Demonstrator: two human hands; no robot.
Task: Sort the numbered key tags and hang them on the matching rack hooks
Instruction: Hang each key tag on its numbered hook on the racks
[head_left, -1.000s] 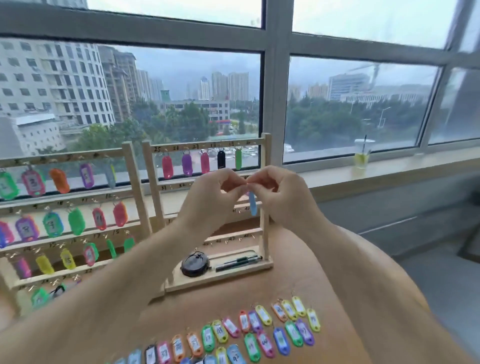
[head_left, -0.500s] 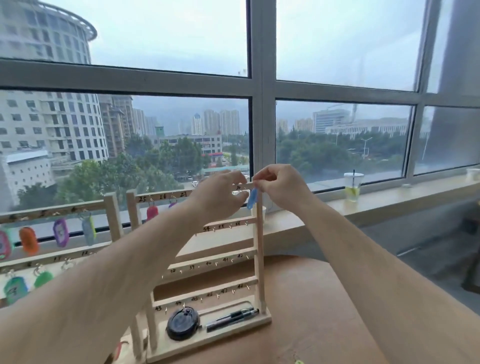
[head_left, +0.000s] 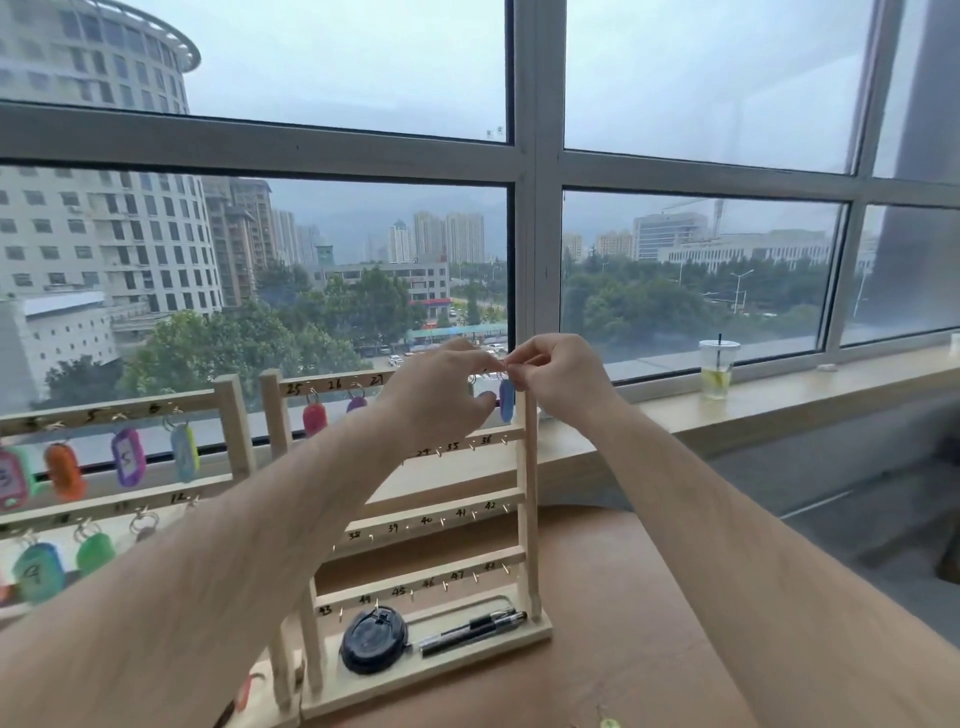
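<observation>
Blue key tag (head_left: 506, 401): hangs at the right end of the right rack's (head_left: 531, 499) top rail, just beside the right post.
Right hand (head_left: 563, 382): fingers curled, thumb and forefinger pinching the tag's ring at the top rail.
Left hand (head_left: 441, 397): fingers bent in toward the ring and meeting the right fingertips; whether it grips anything cannot be told.
Same top rail: red tag (head_left: 315, 418) under 25, purple tag (head_left: 356, 404) under 26.
Rack base: round black case (head_left: 373, 647) and black pen (head_left: 470, 631) lie in the tray.
Left of the rack: second rack (head_left: 236, 431) carrying coloured tags.
Right of the rack: drink cup (head_left: 718, 369) on the windowsill, well apart.
</observation>
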